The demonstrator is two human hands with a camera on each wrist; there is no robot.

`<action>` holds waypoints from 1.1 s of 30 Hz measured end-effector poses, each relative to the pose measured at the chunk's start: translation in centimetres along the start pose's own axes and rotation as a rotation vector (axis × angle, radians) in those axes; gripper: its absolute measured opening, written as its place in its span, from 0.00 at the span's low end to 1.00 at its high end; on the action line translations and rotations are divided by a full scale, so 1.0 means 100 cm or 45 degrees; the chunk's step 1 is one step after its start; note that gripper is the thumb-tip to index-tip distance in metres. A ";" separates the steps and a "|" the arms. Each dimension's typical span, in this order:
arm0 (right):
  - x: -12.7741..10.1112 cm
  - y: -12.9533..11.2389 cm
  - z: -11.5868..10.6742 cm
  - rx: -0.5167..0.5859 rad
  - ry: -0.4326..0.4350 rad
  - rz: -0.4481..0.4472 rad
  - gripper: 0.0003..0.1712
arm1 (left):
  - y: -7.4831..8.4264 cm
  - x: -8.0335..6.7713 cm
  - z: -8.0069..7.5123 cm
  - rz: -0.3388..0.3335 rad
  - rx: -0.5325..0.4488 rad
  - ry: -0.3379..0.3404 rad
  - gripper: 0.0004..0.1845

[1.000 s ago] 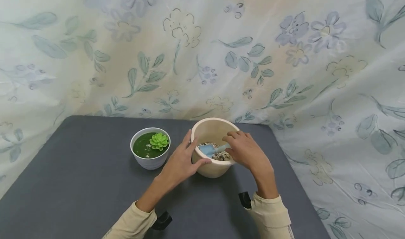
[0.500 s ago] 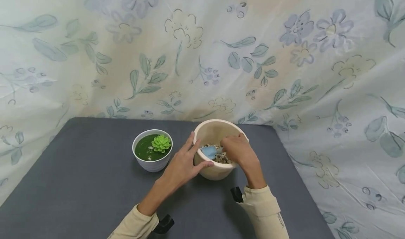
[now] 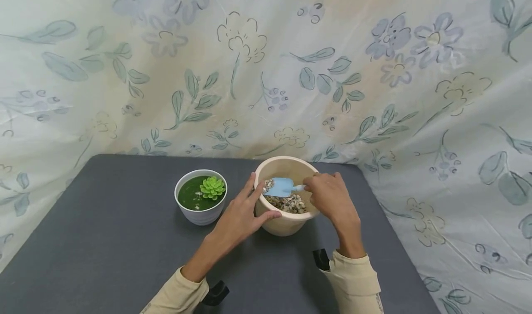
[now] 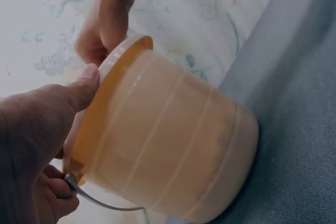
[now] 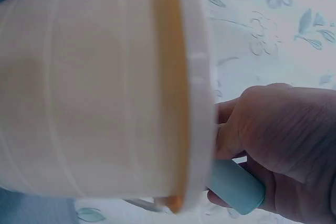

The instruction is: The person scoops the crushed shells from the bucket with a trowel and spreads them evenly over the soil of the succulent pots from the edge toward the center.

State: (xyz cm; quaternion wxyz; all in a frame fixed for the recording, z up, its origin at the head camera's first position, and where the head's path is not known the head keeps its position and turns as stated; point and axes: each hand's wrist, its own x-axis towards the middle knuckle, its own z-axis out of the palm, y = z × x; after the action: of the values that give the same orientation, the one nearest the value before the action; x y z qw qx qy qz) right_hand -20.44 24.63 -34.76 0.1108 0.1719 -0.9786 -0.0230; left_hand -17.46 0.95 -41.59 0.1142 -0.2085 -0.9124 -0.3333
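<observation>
A cream plastic bucket (image 3: 287, 224) stands on the grey table, with small mixed gravel (image 3: 291, 204) in its bottom. My left hand (image 3: 237, 217) grips the bucket's rim on the left, thumb on the near edge. In the left wrist view the fingers (image 4: 58, 195) curl at the rim by the bucket's thin metal handle (image 4: 113, 206). Over the bucket's mouth my right hand (image 3: 330, 196) holds a light blue toy shovel (image 3: 280, 187), its blade pointing left with some gravel on it. The right wrist view has the shovel's handle (image 5: 236, 187) within the curled fingers; the bucket hides the blade there.
A white ribbed bowl (image 3: 203, 218) stands left of the bucket, close to the left hand. It has a dark green filling and a bright green succulent (image 3: 212, 188). Behind the dark grey table (image 3: 124, 240) and to its right hangs a flowered cloth (image 3: 257, 74).
The right hand first dips into the bucket with the shovel, then rises and moves right. The shovel's blade comes up off the gravel carrying some. The left hand keeps its hold on the rim.
</observation>
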 end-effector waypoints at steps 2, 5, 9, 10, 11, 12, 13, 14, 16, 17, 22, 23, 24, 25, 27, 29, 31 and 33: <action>-0.004 0.003 -0.005 0.002 0.019 0.014 0.05 | 0.000 0.000 0.001 0.001 0.000 0.002 0.49; -0.011 0.007 -0.011 0.014 0.033 0.032 0.05 | 0.000 0.000 0.001 -0.002 0.004 0.001 0.49; -0.020 0.009 -0.018 0.032 0.052 0.071 0.06 | -0.001 -0.001 0.000 -0.010 -0.006 -0.001 0.50; -0.022 0.010 -0.019 0.030 0.057 0.080 0.06 | -0.002 -0.001 0.000 -0.008 -0.006 0.002 0.50; -0.024 0.010 -0.021 0.024 0.062 0.089 0.07 | -0.002 -0.001 0.000 -0.008 -0.005 0.003 0.51; -0.026 0.010 -0.022 0.023 0.064 0.099 0.07 | -0.003 -0.001 0.000 -0.005 -0.002 0.004 0.51; -0.028 0.010 -0.024 0.021 0.065 0.111 0.07 | -0.003 -0.001 -0.001 -0.002 0.002 0.005 0.51; -0.029 0.010 -0.025 0.022 0.068 0.119 0.08 | -0.003 -0.001 -0.001 -0.003 0.007 0.002 0.51; -0.032 0.010 -0.027 0.034 0.075 0.134 0.08 | -0.004 -0.002 -0.002 0.001 0.021 0.000 0.51; -0.034 0.010 -0.029 0.041 0.080 0.138 0.09 | -0.004 -0.002 -0.003 0.001 0.028 -0.004 0.51; -0.039 0.010 -0.034 0.097 0.105 0.156 0.12 | -0.006 -0.006 -0.009 -0.010 0.043 -0.040 0.49; -0.040 0.010 -0.035 0.110 0.108 0.164 0.12 | -0.007 -0.007 -0.010 -0.010 0.043 -0.043 0.49; -0.040 0.010 -0.036 0.122 0.112 0.174 0.13 | -0.008 -0.007 -0.012 -0.009 0.042 -0.043 0.48; -0.041 0.010 -0.037 0.136 0.117 0.185 0.13 | -0.009 -0.008 -0.013 -0.009 0.042 -0.040 0.48; -0.042 0.010 -0.039 0.148 0.133 0.200 0.13 | -0.012 -0.009 -0.017 -0.001 0.041 -0.015 0.47; -0.042 0.010 -0.040 0.146 0.154 0.207 0.12 | -0.014 -0.010 -0.022 0.010 0.037 0.023 0.46; -0.043 0.009 -0.042 0.147 0.174 0.214 0.12 | -0.016 -0.010 -0.026 0.023 0.043 0.059 0.46; -0.043 0.008 -0.043 0.145 0.188 0.218 0.11 | -0.018 -0.011 -0.031 0.022 0.047 0.079 0.45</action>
State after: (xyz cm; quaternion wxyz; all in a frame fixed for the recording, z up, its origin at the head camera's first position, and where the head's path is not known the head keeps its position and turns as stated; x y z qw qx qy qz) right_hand -15.80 26.85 -31.36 0.1743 0.0947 -0.9786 0.0548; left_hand -17.10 -2.65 -40.63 0.1491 -0.2038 -0.9126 -0.3216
